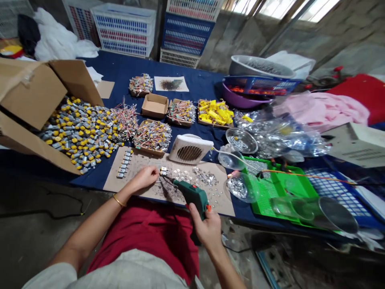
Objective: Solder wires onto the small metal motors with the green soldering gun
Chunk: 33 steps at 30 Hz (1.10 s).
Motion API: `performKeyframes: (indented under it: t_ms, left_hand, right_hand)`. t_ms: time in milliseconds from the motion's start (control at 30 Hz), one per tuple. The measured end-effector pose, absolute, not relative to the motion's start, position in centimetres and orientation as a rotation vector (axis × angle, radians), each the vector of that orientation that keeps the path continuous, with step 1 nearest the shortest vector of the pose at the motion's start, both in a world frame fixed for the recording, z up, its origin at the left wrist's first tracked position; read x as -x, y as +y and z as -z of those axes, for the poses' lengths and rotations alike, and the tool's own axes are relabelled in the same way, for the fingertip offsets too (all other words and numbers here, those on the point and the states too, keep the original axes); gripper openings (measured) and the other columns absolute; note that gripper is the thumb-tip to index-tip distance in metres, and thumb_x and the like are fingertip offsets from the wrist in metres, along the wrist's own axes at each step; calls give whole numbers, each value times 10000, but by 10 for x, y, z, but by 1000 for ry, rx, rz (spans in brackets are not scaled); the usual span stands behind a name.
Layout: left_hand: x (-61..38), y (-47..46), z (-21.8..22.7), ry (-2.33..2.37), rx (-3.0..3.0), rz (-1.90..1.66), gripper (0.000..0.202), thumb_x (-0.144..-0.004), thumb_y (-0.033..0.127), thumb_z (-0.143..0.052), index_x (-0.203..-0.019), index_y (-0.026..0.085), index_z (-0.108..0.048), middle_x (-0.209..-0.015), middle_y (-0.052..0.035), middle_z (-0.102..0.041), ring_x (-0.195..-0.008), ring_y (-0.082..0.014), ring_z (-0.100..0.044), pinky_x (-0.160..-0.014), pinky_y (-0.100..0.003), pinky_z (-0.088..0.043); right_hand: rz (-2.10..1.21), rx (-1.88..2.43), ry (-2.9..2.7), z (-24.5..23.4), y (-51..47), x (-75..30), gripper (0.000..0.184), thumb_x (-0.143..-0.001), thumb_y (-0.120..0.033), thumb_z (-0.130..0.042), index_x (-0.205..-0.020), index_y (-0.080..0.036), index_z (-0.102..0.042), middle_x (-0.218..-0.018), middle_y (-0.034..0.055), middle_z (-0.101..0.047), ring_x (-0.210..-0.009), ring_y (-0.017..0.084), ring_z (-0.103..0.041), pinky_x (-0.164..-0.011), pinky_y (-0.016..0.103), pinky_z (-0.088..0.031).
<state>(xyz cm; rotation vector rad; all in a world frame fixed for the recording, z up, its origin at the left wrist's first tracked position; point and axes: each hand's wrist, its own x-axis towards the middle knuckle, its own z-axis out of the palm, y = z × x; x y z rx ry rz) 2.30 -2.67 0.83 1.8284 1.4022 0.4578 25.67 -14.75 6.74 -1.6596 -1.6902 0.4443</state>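
Matt plastic is encasing a soldering gun [192, 193], while small motors [84, 130] are showing smooth metal cases. A work board [222, 200] is presenting dull cardboard, clear bags [264, 140] are gleaming in glossy, crinkled plastic, and a navy tablecloth [204, 86] is displaying matt fabric.

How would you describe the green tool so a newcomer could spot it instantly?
On the blue table, find the cardboard sheet along the near edge. At its front, the right hand grips the green tool. Its dark body with red accents sets it apart from the silvery parts nearby.
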Motion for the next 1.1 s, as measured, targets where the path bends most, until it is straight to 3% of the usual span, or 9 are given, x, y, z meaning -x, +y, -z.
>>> performKeyframes:
  t_ms: [233,967,1100]
  left_hand:
    - [-23,-25,-4,1413,-1813,-467,184,-796,208,-480,-785,156,-657,-767,-24,-681,-722,-142,-588,-681,-222,-410]
    - [-26,-21,0,1439,-1814,-449,156,-753,169,-492,-739,154,-646,-693,-12,-638,-643,-129,-530,-609,-222,-358]
    - [-26,-21,1,1430,-1806,-454,148,-740,163,-499,-727,153,-646,-688,-10,-635,-648,-128,-532,-613,-218,-364]
  right_hand:
    - [-402,1624,-1694,-58,-154,-248,318,-881,-402,-554,-691,-169,-656,-584,30,-635,-529,173,-591,-551,263,-463]
    - [-402,1498,-1796,-48,-152,-245,194,-894,-332,-569,-809,-179,-653,-642,37,-641,-598,184,-624,-598,276,-505]
    - [-417,1358,-1878,-47,-151,-248,114,-877,-249,-589,-952,-181,-641,-784,61,-680,-703,191,-659,-658,282,-534]
